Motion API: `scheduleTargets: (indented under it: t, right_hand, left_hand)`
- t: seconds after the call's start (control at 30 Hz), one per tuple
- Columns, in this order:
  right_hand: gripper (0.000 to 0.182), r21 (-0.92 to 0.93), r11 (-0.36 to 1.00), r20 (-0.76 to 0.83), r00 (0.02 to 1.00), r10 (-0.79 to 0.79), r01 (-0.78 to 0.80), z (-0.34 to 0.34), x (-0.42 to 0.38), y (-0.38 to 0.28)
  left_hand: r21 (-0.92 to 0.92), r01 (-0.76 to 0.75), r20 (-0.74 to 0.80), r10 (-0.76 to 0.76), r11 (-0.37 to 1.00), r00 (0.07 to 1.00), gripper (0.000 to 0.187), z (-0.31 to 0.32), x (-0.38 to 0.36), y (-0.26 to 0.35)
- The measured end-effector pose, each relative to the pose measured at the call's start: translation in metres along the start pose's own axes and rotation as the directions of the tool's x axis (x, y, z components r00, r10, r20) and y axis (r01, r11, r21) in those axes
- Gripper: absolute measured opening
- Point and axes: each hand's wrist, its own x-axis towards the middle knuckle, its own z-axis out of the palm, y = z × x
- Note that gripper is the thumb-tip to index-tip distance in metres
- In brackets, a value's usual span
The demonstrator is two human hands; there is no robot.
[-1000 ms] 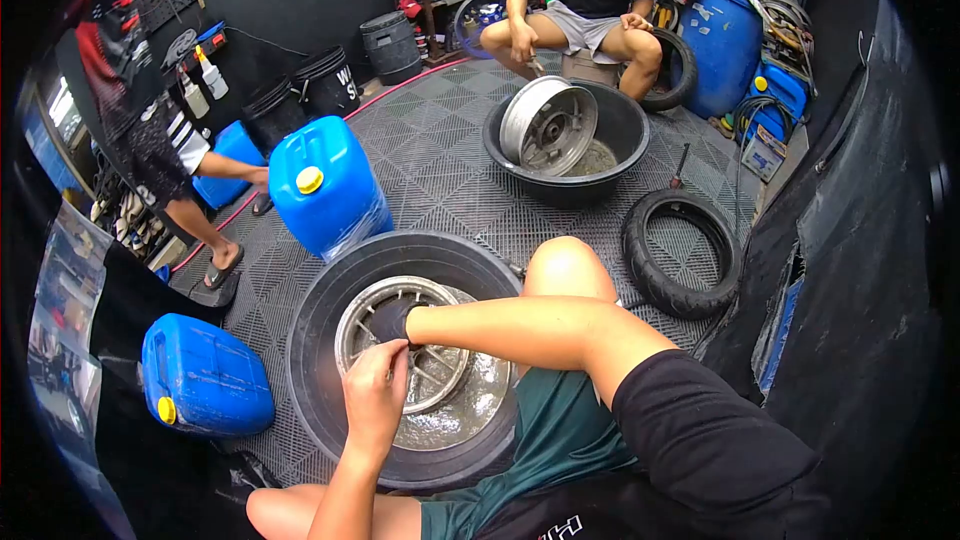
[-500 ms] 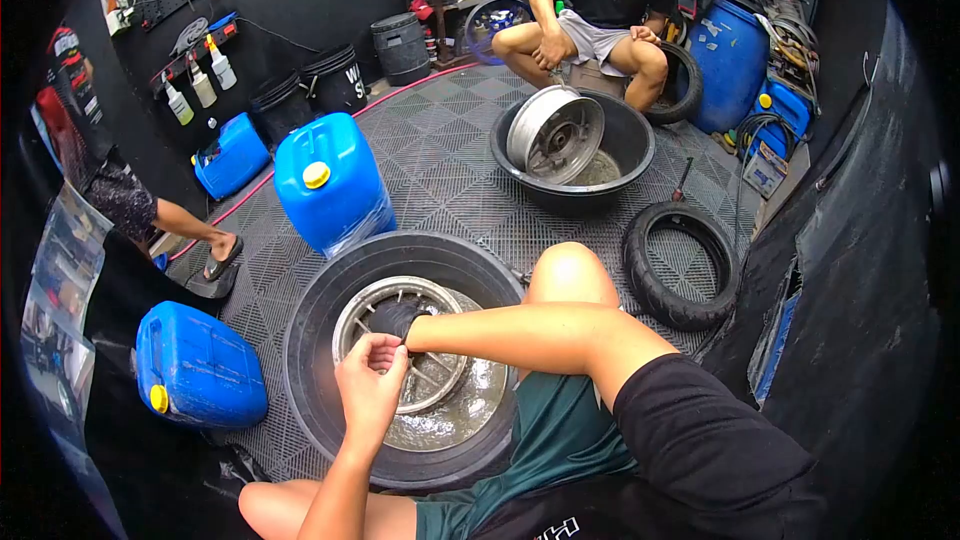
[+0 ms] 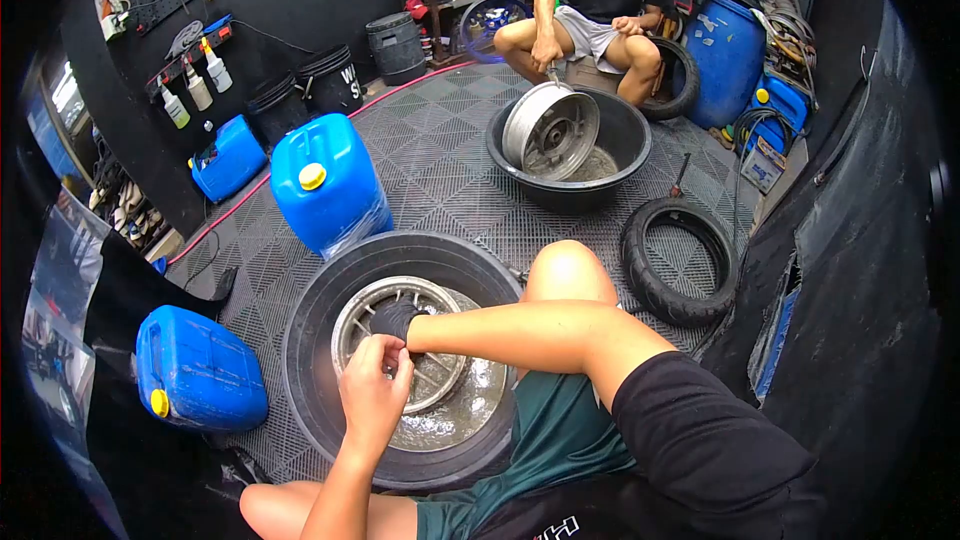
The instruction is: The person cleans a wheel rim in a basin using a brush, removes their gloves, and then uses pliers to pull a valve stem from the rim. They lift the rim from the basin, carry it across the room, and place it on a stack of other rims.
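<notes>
A black glove (image 3: 392, 318) covers my right hand (image 3: 400, 321), which is over the spokes of a silver wheel rim (image 3: 350, 306). The fingers inside the glove cannot be made out. My left hand (image 3: 372, 380) is closed, thumb and fingertips pinched at the glove's cuff by my right wrist. The rim lies in a large black tub (image 3: 310, 380) holding murky grey water (image 3: 470, 420), between my legs.
Blue jerrycans (image 3: 325, 180) stand beyond and left of the tub. Across the floor, a seated person (image 3: 610, 0) holds a tool at another wheel rim (image 3: 550, 130) in a black basin (image 3: 570, 198). A tyre (image 3: 640, 270) lies right; a pink hose (image 3: 230, 215) crosses the floor.
The person walking at the far left has gone out of view. The seated person's hand has moved down towards their rim. My hands stay at the cuff, with slight finger movement.
</notes>
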Motion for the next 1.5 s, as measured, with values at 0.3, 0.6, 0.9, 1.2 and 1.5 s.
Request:
scheduleTargets:
  t: [0.3, 0.6, 0.9, 1.2, 1.5]
  right_hand:
    - [0.048, 0.176, 0.983, -0.658, 0.736, 0.161, -0.058, -0.061, 0.021, -0.017]
    - [0.049, 0.394, 0.897, -0.753, 0.629, 0.192, 0.198, -0.153, -0.044, -0.062]
    - [0.022, 0.065, 0.974, -0.794, 0.602, -0.081, 0.217, -0.142, -0.047, -0.055]
    - [0.029, -0.236, 0.965, -0.830, 0.492, -0.263, 0.118, -0.142, -0.051, -0.062]
    - [0.021, 0.388, 0.849, -0.821, 0.553, 0.141, 0.358, -0.137, -0.035, -0.059]
  left_hand:
    - [0.006, -0.011, -0.046, 0.011, 1.000, 0.999, 0.021, -0.008, -0.002, 0.007]
    - [-0.097, -0.001, -0.331, -0.032, 0.995, 0.943, 0.010, -0.033, 0.006, -0.002]
    - [-0.066, -0.055, -0.340, 0.030, 0.996, 0.940, 0.018, -0.032, 0.007, -0.002]
    - [-0.074, -0.053, -0.391, 0.020, 0.996, 0.920, 0.031, -0.040, 0.008, -0.001]
    - [-0.048, 0.087, -0.292, -0.097, 0.995, 0.952, 0.039, -0.045, 0.013, 0.005]
